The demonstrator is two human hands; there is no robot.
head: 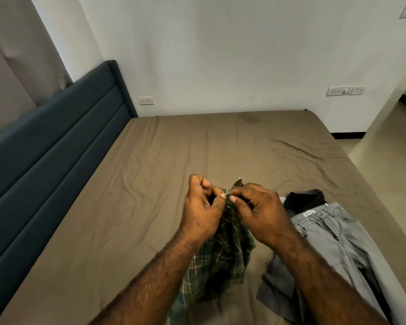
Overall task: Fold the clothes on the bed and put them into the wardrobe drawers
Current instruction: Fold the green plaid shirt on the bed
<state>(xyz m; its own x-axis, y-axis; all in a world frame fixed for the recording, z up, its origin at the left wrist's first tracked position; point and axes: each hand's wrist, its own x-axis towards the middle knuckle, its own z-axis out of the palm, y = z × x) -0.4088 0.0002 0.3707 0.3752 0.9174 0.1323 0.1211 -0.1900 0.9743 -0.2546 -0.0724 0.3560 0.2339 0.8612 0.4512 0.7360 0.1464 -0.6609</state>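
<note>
A bedroom in a home — a wide bed [197, 146] under a brown sheet, padded dark headboard [56, 127] along its left edge, curtain [17, 55], wall sockets [146, 100], clothes at its right edge.

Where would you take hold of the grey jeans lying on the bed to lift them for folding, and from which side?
Take the grey jeans at the waistband, one hand at each end. It lies flat and exposed, facing the far end of the bed, while the legs trail toward the person. Come from above, on the right of the green plaid shirt that the left hand and right hand now pinch.
</note>
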